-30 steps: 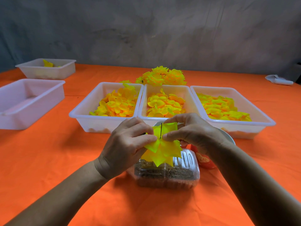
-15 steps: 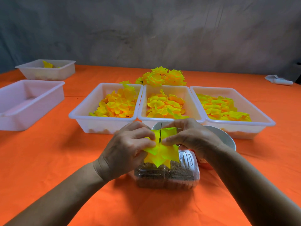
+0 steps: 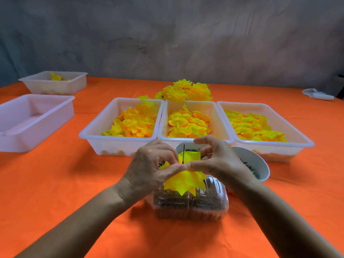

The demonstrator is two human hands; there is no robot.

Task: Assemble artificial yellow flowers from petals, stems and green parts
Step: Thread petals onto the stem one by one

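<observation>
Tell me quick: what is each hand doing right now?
Left hand: pinching the yellow petal piece on the thin dark stem.
Right hand: thumb pinching the same petal piece, other fingers curled above it.

Flower: yellow pointed fabric petal layer (image 3: 186, 180), centre frame, tilted, threaded on a thin dark wire stem (image 3: 183, 154) standing upright.
Loose petals: yellow-orange cupped fabric petals (image 3: 188, 123), piled mid-frame.

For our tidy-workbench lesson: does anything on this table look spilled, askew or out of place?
Nothing is spilled. Only oddity: one yellow fabric petal lies alone in the far-left white plastic tray, while the three central trays are piled with petals.
</observation>
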